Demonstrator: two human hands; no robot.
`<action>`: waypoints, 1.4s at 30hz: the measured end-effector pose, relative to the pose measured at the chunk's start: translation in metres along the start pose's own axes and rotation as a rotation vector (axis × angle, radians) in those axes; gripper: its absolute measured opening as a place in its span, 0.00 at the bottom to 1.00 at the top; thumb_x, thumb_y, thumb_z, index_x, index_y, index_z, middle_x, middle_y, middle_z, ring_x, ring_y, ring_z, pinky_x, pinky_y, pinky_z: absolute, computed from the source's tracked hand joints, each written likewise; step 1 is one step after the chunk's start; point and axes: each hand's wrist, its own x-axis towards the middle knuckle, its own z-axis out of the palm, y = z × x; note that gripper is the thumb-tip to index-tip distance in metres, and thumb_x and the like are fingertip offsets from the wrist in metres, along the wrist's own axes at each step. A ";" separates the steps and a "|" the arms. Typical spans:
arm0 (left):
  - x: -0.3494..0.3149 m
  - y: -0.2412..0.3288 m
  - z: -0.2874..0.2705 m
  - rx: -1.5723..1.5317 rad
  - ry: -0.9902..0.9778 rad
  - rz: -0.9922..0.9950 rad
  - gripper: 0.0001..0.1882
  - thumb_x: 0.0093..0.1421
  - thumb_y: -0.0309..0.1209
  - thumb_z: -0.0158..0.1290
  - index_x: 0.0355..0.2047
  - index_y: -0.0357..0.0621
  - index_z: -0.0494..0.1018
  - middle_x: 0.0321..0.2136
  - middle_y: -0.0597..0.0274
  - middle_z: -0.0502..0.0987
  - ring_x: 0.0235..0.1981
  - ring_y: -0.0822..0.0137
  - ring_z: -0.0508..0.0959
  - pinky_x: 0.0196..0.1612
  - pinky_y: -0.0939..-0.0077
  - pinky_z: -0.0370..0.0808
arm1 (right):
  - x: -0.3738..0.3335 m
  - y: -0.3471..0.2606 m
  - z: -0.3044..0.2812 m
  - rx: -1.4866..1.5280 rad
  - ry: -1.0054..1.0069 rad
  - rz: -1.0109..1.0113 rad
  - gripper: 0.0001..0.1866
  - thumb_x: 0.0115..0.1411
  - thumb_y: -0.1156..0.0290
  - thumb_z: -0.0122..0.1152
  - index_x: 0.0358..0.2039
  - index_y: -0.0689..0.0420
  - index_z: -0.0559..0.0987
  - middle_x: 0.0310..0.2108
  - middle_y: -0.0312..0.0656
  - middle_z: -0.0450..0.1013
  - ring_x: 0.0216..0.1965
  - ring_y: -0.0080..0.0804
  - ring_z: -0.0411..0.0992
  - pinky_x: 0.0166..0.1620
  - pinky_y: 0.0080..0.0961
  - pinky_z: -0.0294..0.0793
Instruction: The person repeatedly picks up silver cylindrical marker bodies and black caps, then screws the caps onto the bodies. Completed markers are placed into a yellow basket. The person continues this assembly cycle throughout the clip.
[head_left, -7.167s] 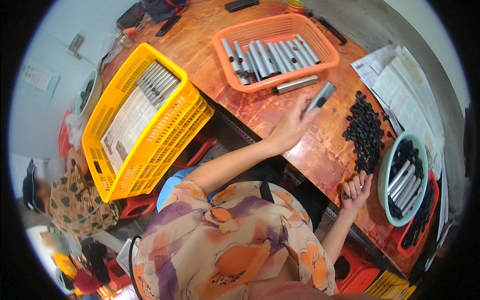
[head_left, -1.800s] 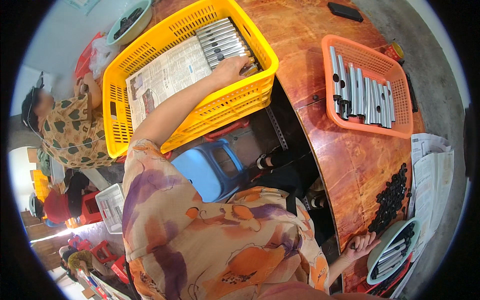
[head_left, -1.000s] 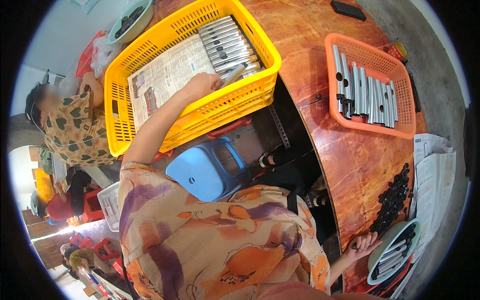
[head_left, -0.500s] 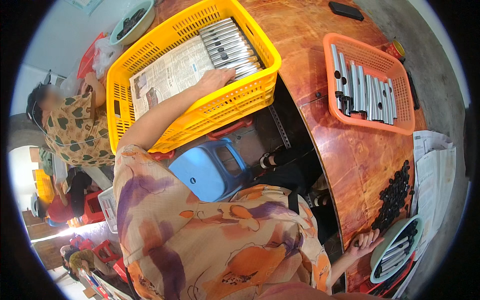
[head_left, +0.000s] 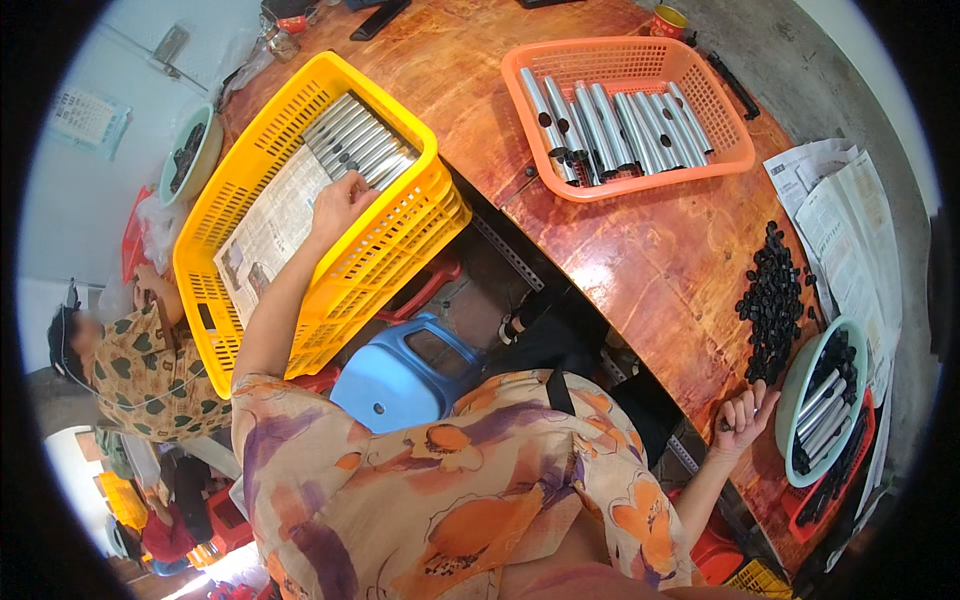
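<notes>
My left hand (head_left: 343, 203) is at the near side of the yellow crate (head_left: 300, 290), its fingers bent together beside a row of silver metal tubes (head_left: 357, 138). Whether anything is between those fingers is hidden. The tubes lie side by side on newspaper (head_left: 268, 232) inside the crate. My right hand (head_left: 742, 422) is over the table at the lower right, fingers mostly curled, with a small dark bit showing by the thumb. It is just below a pile of small black plastic pieces (head_left: 772, 310) and left of a pale green bowl (head_left: 792, 392) holding short silver tubes (head_left: 825, 415) and black pieces.
An orange basket (head_left: 735, 165) of silver tubes with black ends stands on the wooden table (head_left: 600, 260). Paper sheets (head_left: 850, 240) lie right of the pile. A blue stool (head_left: 395, 375) is below the table edge. Another person (head_left: 150, 380) sits at the left.
The view has turned, so the crate and basket appear shifted left. My left hand has come off the tubes with its fingers drawn together. My right hand stays near the bowl.
</notes>
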 end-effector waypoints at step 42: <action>0.071 0.215 -0.024 0.058 0.183 0.651 0.05 0.53 0.28 0.52 0.31 0.43 0.73 0.27 0.56 0.75 0.31 0.58 0.75 0.32 0.68 0.71 | -0.003 0.002 0.006 -0.038 0.094 -0.029 0.17 0.67 0.56 0.40 0.22 0.49 0.59 0.09 0.26 0.49 0.07 0.14 0.46 0.15 0.14 0.47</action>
